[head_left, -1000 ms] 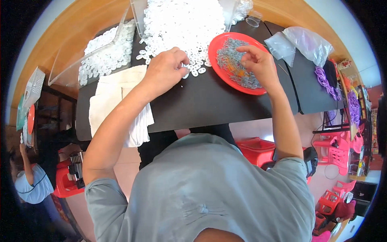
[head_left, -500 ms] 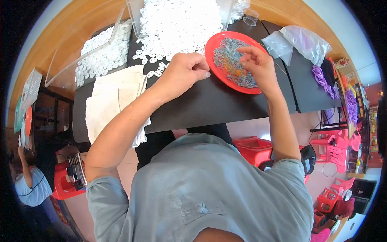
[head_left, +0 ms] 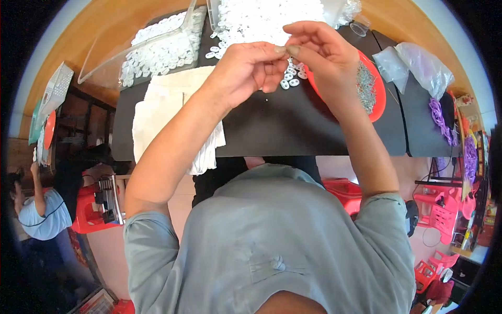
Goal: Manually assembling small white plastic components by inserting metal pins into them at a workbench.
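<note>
My left hand (head_left: 251, 68) and my right hand (head_left: 327, 57) meet above the dark table, thumb and finger pinched together tip to tip. Whatever lies between the fingertips is too small or hidden to make out. Loose white oval pieces with two holes (head_left: 289, 81) lie on the table just below the hands. A heap of the same white pieces (head_left: 264, 21) fills a clear bin at the far side and spills out. Partly behind my right hand and wrist is a round red tray (head_left: 380, 94) holding many small grey metal pieces (head_left: 367, 86).
Folded white cloths (head_left: 157, 120) lie at the left of the dark table (head_left: 272, 131). Behind them stands a clear box of white pieces (head_left: 167, 44). Clear plastic bags (head_left: 423, 65) and purple cord (head_left: 442, 123) are at the right. Another person (head_left: 47, 214) is at far left.
My right hand has left the red tray and come left to meet my left hand, fingertip to fingertip. The whole view has shifted, with the table things now further right.
</note>
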Demonstrator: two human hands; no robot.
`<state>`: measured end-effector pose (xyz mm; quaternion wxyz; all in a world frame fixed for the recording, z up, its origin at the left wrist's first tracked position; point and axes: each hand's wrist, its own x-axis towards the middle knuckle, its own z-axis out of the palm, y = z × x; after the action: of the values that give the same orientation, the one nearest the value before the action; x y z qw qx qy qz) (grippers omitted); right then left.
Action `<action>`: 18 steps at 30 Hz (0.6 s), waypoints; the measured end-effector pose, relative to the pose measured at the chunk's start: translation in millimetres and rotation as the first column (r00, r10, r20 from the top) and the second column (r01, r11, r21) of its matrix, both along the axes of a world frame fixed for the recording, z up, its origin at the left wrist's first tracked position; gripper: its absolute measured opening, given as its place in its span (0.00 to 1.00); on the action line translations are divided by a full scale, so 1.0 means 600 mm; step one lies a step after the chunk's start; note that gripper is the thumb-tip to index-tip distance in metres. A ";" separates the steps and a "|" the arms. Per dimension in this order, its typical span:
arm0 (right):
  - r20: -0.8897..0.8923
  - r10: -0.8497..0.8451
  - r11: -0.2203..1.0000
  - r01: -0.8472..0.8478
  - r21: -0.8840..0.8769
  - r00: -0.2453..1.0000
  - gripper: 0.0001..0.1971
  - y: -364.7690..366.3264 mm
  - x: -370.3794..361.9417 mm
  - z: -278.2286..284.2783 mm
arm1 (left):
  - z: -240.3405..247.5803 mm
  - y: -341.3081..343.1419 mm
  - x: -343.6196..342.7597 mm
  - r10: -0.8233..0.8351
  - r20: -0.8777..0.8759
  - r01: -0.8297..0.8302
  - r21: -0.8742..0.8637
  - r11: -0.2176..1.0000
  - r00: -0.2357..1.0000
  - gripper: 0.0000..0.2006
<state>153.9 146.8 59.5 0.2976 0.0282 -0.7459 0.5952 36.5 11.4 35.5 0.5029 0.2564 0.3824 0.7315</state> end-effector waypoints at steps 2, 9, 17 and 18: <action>-0.012 -0.002 0.999 0.002 0.032 1.000 0.13 -0.008 -0.019 -0.003 | 0.002 -0.012 -0.010 0.028 -0.024 -0.028 -0.014 1.000 0.999 0.08; 0.056 -0.070 0.983 0.059 0.176 0.996 0.08 -0.018 -0.059 -0.021 | 0.004 -0.039 -0.045 0.123 -0.065 -0.126 -0.044 0.991 0.990 0.07; 0.069 -0.011 0.982 -0.002 0.190 0.998 0.04 -0.007 -0.060 -0.027 | -0.012 -0.043 -0.058 0.101 -0.148 -0.113 -0.075 0.991 0.984 0.07; 0.068 -0.009 0.983 -0.004 0.185 0.998 0.04 -0.004 -0.061 -0.030 | -0.010 -0.045 -0.062 0.103 -0.150 -0.116 -0.080 0.990 0.983 0.07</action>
<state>117.3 144.1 41.7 0.2687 0.0344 -0.8076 0.5238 -0.4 -15.6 29.4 0.4437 0.2652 0.4635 0.7197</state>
